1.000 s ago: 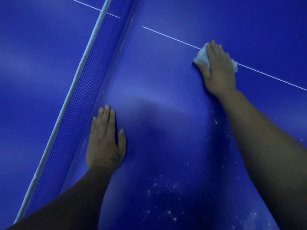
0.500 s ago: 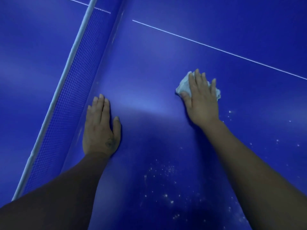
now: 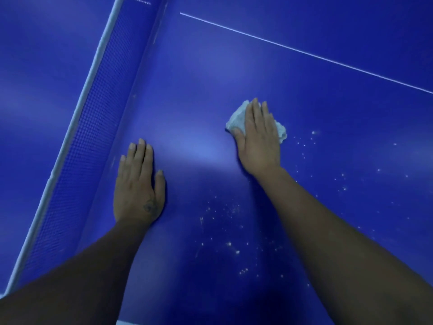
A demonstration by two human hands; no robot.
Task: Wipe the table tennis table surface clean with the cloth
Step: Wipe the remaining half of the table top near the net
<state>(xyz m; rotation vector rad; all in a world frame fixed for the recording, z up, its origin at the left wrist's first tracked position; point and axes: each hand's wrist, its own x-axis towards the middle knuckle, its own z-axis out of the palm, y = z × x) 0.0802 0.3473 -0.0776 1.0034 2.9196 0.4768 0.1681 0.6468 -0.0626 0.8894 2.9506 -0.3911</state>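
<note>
Now right hand (image 3: 259,139), cloth (image 3: 237,119) nearer, left hand (image 3: 138,184) unmoved

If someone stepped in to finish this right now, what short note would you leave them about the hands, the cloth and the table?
Left hand: flat on the table beside the net, bracing, holding nothing.
Right hand: fingers straight, pressing the crumpled cloth onto the table, short of the white line.
Done: the patch between the hands looks free of specks.
Left: pale specks nearer you and more to the right of the cloth.
</note>
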